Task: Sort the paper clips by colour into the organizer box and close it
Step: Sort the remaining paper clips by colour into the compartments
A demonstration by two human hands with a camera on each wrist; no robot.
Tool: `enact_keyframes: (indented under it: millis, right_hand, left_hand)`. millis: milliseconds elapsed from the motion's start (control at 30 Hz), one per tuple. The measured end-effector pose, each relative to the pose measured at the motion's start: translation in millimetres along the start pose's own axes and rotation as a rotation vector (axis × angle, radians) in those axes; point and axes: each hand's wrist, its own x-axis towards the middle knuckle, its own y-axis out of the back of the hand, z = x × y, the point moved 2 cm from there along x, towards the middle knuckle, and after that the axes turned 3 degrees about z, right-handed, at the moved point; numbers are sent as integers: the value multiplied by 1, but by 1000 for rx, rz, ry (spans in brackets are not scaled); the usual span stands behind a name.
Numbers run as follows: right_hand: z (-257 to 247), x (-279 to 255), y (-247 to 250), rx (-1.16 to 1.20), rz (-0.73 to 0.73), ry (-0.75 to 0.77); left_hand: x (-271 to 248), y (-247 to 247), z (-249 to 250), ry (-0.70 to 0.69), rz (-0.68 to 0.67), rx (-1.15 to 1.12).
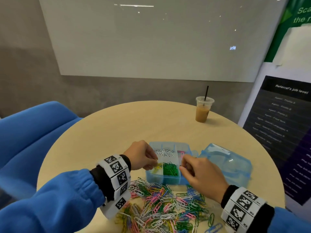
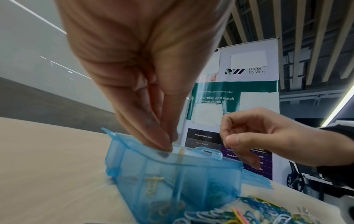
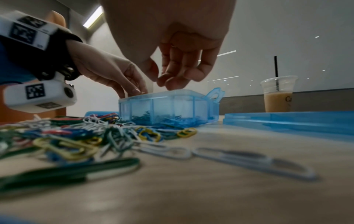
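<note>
Over the organizer box (image 1: 162, 178), the left hand (image 1: 141, 155) is pinching a yellow clip (image 1: 157, 166) above the 7 o'clock compartment. Right hand (image 1: 200, 172) is hovering loosely curled at 3 o'clock, seemingly holding nothing; the unsorted pile (image 1: 161, 207) is lying at 6 o'clock on the desk (image 1: 117, 125).

Office: glass whiteboard (image 1: 151, 39), referral-programme banner (image 1: 282, 115).

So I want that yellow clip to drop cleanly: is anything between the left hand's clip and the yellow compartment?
Nothing visible blocks it. The left hand pinches the yellow clip right above the yellow compartment of the open box. The lid lies off to the right, and the right hand is over the box's right side.
</note>
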Motion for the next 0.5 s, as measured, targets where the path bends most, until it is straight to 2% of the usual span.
enact_keyframes:
  millis: [367, 500]
  right_hand:
    - [14, 9, 16, -148, 26, -85]
    - [21, 9, 20, -228, 7, -114]
  left_hand:
    - [1, 1, 12, -8, 44, 73]
    - [13, 11, 21, -31, 132, 8]
